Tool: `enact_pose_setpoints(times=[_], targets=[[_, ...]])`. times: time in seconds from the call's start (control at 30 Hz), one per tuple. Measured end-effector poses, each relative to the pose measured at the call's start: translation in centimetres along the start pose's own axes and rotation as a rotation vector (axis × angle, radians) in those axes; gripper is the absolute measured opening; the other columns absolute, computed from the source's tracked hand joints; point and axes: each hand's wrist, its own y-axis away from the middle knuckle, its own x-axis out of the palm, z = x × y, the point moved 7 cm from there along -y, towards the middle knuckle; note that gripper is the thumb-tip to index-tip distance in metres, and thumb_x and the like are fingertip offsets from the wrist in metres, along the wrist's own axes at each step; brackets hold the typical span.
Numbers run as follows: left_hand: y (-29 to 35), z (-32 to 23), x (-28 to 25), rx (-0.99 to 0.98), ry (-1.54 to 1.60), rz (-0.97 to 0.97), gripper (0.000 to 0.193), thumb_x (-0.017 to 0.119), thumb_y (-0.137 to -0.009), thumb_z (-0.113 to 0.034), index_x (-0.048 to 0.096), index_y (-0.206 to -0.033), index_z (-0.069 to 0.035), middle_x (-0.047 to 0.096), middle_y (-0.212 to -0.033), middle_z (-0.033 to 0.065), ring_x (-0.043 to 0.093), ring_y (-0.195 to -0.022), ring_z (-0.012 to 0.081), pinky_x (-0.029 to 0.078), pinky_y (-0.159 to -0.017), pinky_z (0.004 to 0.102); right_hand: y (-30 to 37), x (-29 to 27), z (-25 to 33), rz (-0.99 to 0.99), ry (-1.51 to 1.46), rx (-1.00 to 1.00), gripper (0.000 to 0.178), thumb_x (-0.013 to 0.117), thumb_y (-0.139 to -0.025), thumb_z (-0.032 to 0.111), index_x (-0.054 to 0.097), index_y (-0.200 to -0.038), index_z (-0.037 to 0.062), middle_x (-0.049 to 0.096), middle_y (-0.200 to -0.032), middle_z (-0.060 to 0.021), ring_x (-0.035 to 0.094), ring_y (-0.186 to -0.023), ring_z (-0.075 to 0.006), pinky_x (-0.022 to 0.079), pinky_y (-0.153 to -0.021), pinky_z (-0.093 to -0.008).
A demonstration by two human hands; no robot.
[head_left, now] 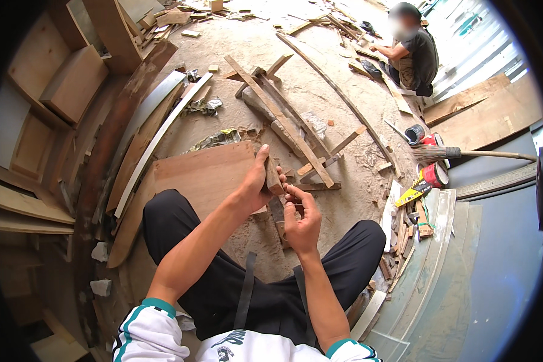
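Note:
My left hand (256,181) is closed around a short brown wooden block (274,177), thumb along its upper side. Just right of it, my right hand (302,220) is closed in a pinch, its fingertips at the near end of the block. Whatever lies between those fingers is too small to make out. A wide brown wooden panel (202,172) lies under and left of my left hand. Below the block, a narrow strip of wood (277,220) shows partly, between my hands and the ground.
A wooden frame of crossed bars (283,120) stands ahead. Long boards (154,139) and cabinets (75,84) line the left. On the right lie a handsaw (413,192), a paint can (414,134), a broom (437,153) and wood scraps. Another person (413,54) crouches at the far right.

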Motion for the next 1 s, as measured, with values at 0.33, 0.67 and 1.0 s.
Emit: enact_pose_setpoints(times=[0.33,0.67,1.0], targets=[[1.0,-1.2,1.7,-0.033,0.209,0.316,0.064,0.051,-0.096,-0.066,0.048,-0.108,-0.002,0.053,-0.088,0.0066,0.061,-0.077,0.0194,0.059,-0.069,0.0381,-0.4,-0.4,2.5,-0.062,0.128,-0.157,0.02,0.074,-0.09,0.011,0.069,-0.107,0.0013,0.067,-0.093,-0.0093,0.066,-0.08,-0.0175,0.053,-0.069,-0.0294],[4.4,-2.6,4.0,0.4,-0.346,0.574,0.057,0.054,-0.1,-0.053,0.042,-0.131,-0.006,0.059,-0.108,0.0074,0.061,-0.09,0.0158,0.054,-0.076,0.0307,0.0,-1.7,6.1,-0.087,0.135,-0.355,0.017,0.064,-0.093,0.0,0.068,-0.11,0.0006,0.069,-0.094,-0.0123,0.068,-0.082,-0.0221,0.054,-0.071,-0.0312],[6.9,-2.7,5.6,0.659,-0.738,0.581,0.063,0.064,-0.098,-0.036,0.039,-0.143,-0.001,0.058,-0.113,0.0078,0.056,-0.098,0.0131,0.049,-0.083,0.0284,-2.9,-4.2,8.8,-0.072,0.161,-0.184,0.014,0.064,-0.096,0.007,0.066,-0.109,0.0002,0.072,-0.085,-0.0126,0.072,-0.075,-0.0173,0.055,-0.068,-0.0293]])
